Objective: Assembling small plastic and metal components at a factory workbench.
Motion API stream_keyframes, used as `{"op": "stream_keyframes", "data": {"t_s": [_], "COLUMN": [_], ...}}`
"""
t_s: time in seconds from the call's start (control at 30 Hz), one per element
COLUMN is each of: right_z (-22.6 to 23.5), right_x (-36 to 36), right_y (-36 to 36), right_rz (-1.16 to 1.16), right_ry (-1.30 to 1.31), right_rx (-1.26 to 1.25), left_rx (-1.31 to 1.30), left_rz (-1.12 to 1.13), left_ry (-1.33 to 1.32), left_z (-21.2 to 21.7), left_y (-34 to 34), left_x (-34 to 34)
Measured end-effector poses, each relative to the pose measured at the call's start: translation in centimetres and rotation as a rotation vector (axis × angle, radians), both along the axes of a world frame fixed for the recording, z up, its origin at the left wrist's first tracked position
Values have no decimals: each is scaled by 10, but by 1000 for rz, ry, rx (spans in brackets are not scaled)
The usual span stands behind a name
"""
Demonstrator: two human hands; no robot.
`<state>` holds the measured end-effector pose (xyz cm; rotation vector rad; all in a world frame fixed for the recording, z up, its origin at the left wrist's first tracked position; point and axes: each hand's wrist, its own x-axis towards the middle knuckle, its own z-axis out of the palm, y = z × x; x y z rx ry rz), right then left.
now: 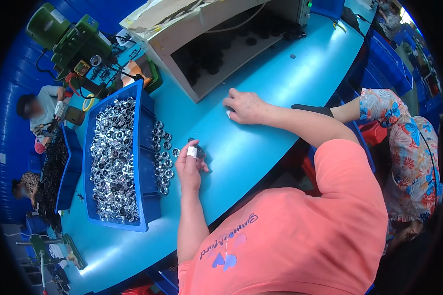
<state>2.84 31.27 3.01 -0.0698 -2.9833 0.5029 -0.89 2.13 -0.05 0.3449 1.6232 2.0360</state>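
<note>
My left hand (188, 169) grips 1 small black round part (198, 149), just above the shiny light-blue table (246, 157). My right hand (248, 108) lies curled near the open off-white box (168, 64); I can't tell if it holds anything. Lots of dark round parts (202, 61) sit in that box. I think there's plenty left: small, clear, shiny round parts (113, 157) heap up in the long blue plastic bin (144, 128), and more lie beside it.
</note>
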Motion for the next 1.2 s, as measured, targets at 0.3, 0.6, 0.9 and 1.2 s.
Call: {"op": "stream_keyframes", "data": {"t_s": [0.3,0.6,0.9,1.2], "right_z": [29,-55,-55,3], "right_x": [-146,-192,-211,-72], "right_y": [15,140,114,84], "right_rz": [-157,-727,-385,-376], "right_ry": [609,423,206,21], "right_rx": [-666,34,-141,-123], "left_rx": [33,21,65,13], "left_rz": [16,-2,3,-4], "left_ry": [-21,-38,-68,-29], "left_z": [-3,-4,-3,-5], "left_y": [-1,-2,-4,-1], "left_x": [-3,-3,-5,-5]}}
